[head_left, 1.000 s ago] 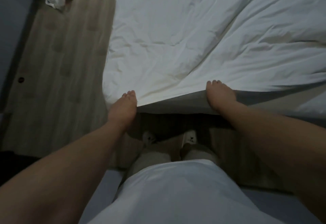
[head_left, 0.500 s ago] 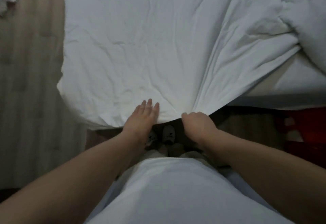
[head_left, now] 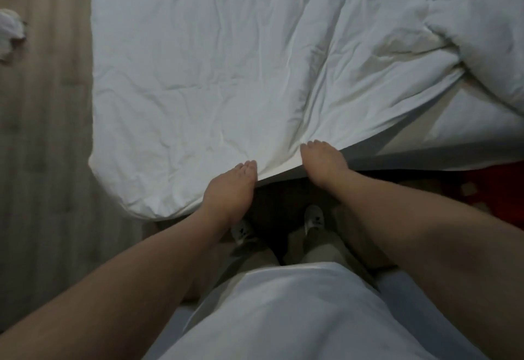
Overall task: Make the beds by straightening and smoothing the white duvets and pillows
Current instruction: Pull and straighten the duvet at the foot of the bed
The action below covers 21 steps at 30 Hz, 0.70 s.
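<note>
Half smoothed: gripping duvet [head_left: 198,75] near edge with left hand [head_left: 229,186] and right hand [head_left: 323,161], tugging; leaving bunched folds at two o'clock.

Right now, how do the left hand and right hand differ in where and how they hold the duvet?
The left hand sits nearer the person than the right hand. Creases fan out from the right hand, while the duvet by the left hand lies flatter. Both hold the raised near edge, fingers on top, thumbs hidden.
</note>
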Each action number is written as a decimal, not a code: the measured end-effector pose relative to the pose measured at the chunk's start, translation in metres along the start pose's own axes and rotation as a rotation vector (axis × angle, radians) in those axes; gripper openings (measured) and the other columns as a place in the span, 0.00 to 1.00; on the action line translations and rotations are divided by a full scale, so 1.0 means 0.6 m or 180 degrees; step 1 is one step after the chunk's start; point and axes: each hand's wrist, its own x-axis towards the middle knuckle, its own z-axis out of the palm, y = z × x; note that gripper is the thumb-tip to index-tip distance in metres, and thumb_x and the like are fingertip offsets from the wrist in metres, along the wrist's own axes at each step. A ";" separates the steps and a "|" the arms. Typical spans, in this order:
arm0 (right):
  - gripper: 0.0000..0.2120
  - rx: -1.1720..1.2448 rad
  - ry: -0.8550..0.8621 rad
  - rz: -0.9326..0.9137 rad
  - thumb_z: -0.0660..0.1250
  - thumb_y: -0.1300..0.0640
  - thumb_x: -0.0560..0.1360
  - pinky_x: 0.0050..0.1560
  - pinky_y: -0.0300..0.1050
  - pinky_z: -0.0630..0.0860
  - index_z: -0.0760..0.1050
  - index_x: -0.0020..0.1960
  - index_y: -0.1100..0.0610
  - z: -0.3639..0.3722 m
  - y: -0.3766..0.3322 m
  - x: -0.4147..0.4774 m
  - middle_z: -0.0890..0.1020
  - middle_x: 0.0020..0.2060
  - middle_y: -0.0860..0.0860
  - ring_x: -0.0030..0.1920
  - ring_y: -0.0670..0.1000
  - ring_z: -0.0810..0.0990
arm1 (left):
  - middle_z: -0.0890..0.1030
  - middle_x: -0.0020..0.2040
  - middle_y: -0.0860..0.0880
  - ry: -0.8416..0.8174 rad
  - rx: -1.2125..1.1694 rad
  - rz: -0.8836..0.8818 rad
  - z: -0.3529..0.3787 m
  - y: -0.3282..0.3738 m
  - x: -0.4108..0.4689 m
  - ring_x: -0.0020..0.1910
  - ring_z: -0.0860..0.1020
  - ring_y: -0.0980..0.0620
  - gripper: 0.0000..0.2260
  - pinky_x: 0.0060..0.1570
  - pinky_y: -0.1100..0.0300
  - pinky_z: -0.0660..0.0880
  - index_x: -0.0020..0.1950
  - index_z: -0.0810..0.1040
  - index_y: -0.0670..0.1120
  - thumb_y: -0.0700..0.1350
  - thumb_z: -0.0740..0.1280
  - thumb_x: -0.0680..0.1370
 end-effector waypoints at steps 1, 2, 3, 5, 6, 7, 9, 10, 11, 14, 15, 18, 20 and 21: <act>0.14 -0.0058 -0.0078 0.0043 0.63 0.64 0.78 0.59 0.52 0.73 0.72 0.63 0.60 -0.006 0.026 0.012 0.77 0.59 0.58 0.59 0.59 0.77 | 0.58 0.82 0.48 -0.0014 0.0066 -0.0069 -0.002 0.003 -0.001 0.80 0.59 0.50 0.26 0.73 0.53 0.63 0.83 0.51 0.45 0.39 0.52 0.85; 0.13 -0.0038 -0.0167 0.0100 0.61 0.65 0.78 0.57 0.53 0.74 0.72 0.62 0.61 -0.011 0.054 0.021 0.77 0.59 0.59 0.59 0.59 0.77 | 0.58 0.82 0.48 -0.0035 0.0114 -0.0154 -0.002 0.005 -0.003 0.79 0.61 0.49 0.26 0.73 0.54 0.63 0.83 0.51 0.46 0.40 0.53 0.85; 0.12 -0.0013 -0.0241 0.0142 0.60 0.65 0.79 0.55 0.53 0.74 0.73 0.61 0.61 -0.014 0.080 0.024 0.78 0.58 0.59 0.58 0.60 0.78 | 0.60 0.82 0.47 -0.0036 0.0124 -0.0256 0.002 0.007 -0.002 0.78 0.63 0.48 0.26 0.72 0.53 0.65 0.83 0.52 0.46 0.40 0.53 0.85; 0.10 -0.0025 -0.0329 0.0137 0.58 0.65 0.79 0.50 0.52 0.73 0.73 0.58 0.60 -0.016 0.118 0.009 0.79 0.56 0.58 0.56 0.60 0.79 | 0.62 0.81 0.47 -0.0055 0.0131 -0.0479 0.009 0.016 -0.002 0.77 0.65 0.47 0.26 0.70 0.53 0.67 0.83 0.53 0.45 0.40 0.54 0.84; 0.10 -0.0016 -0.0396 0.0082 0.58 0.65 0.79 0.51 0.52 0.74 0.74 0.58 0.60 -0.012 0.127 -0.007 0.79 0.56 0.59 0.56 0.60 0.79 | 0.62 0.80 0.47 -0.0091 0.0135 -0.0581 0.013 0.023 0.000 0.76 0.67 0.47 0.26 0.70 0.53 0.67 0.82 0.54 0.45 0.40 0.55 0.84; 0.11 0.0033 -0.0532 0.0022 0.58 0.65 0.80 0.53 0.53 0.74 0.75 0.59 0.61 -0.005 0.129 -0.030 0.78 0.58 0.59 0.57 0.61 0.79 | 0.64 0.80 0.46 -0.0117 0.0115 -0.0692 0.018 0.033 0.005 0.75 0.68 0.47 0.26 0.69 0.52 0.68 0.82 0.54 0.45 0.40 0.55 0.84; 0.13 0.0157 -0.0919 -0.0195 0.58 0.66 0.80 0.54 0.51 0.75 0.76 0.61 0.63 0.010 0.122 -0.082 0.78 0.59 0.60 0.58 0.62 0.79 | 0.67 0.78 0.45 -0.0051 -0.0014 -0.1016 0.033 0.055 0.015 0.73 0.70 0.46 0.26 0.67 0.51 0.70 0.81 0.56 0.43 0.38 0.56 0.82; 0.10 0.0213 -0.1037 -0.0322 0.58 0.66 0.80 0.51 0.50 0.74 0.76 0.57 0.63 0.014 0.124 -0.103 0.77 0.57 0.60 0.56 0.61 0.79 | 0.68 0.76 0.44 -0.0014 -0.0111 -0.1209 0.039 0.067 0.022 0.72 0.71 0.45 0.26 0.66 0.50 0.71 0.80 0.57 0.42 0.36 0.57 0.82; 0.07 0.0281 -0.1038 -0.0408 0.58 0.66 0.80 0.47 0.48 0.72 0.75 0.49 0.62 0.012 0.132 -0.116 0.77 0.54 0.59 0.52 0.60 0.78 | 0.70 0.75 0.43 0.0008 -0.0210 -0.1388 0.045 0.077 0.028 0.71 0.72 0.44 0.26 0.64 0.49 0.72 0.79 0.59 0.41 0.35 0.58 0.81; 0.15 0.0539 -0.0779 -0.0372 0.58 0.65 0.80 0.43 0.45 0.69 0.62 0.35 0.56 -0.007 0.158 -0.112 0.72 0.41 0.54 0.46 0.58 0.76 | 0.67 0.75 0.41 0.0071 -0.0266 -0.1621 0.062 0.115 0.038 0.73 0.69 0.42 0.30 0.67 0.49 0.71 0.80 0.55 0.40 0.34 0.61 0.79; 0.16 0.0568 -0.0708 -0.0390 0.59 0.66 0.80 0.43 0.45 0.69 0.61 0.35 0.56 -0.012 0.159 -0.113 0.73 0.41 0.54 0.47 0.58 0.77 | 0.62 0.79 0.41 0.0068 -0.0280 -0.1498 0.067 0.136 0.044 0.77 0.64 0.43 0.33 0.71 0.50 0.68 0.81 0.51 0.41 0.34 0.61 0.79; 0.07 0.0322 -0.0624 -0.0490 0.60 0.67 0.79 0.44 0.47 0.70 0.73 0.44 0.61 -0.020 0.137 -0.128 0.78 0.50 0.57 0.51 0.59 0.79 | 0.49 0.83 0.42 0.0099 -0.0593 -0.0913 0.072 0.232 0.072 0.82 0.51 0.45 0.38 0.78 0.52 0.56 0.83 0.43 0.44 0.40 0.63 0.81; 0.08 0.0277 -0.0464 -0.0476 0.59 0.65 0.81 0.43 0.48 0.70 0.77 0.55 0.60 -0.027 0.131 -0.132 0.79 0.52 0.56 0.52 0.58 0.80 | 0.48 0.83 0.44 0.0210 -0.0821 -0.0742 0.074 0.295 0.100 0.82 0.50 0.46 0.38 0.78 0.53 0.55 0.83 0.44 0.45 0.44 0.65 0.81; 0.10 0.0332 -0.0364 -0.0436 0.58 0.64 0.81 0.44 0.48 0.70 0.77 0.57 0.59 -0.026 0.136 -0.129 0.80 0.53 0.56 0.52 0.58 0.81 | 0.49 0.83 0.45 0.0236 -0.0880 -0.0770 0.075 0.316 0.114 0.82 0.50 0.47 0.37 0.77 0.53 0.56 0.83 0.44 0.45 0.43 0.64 0.82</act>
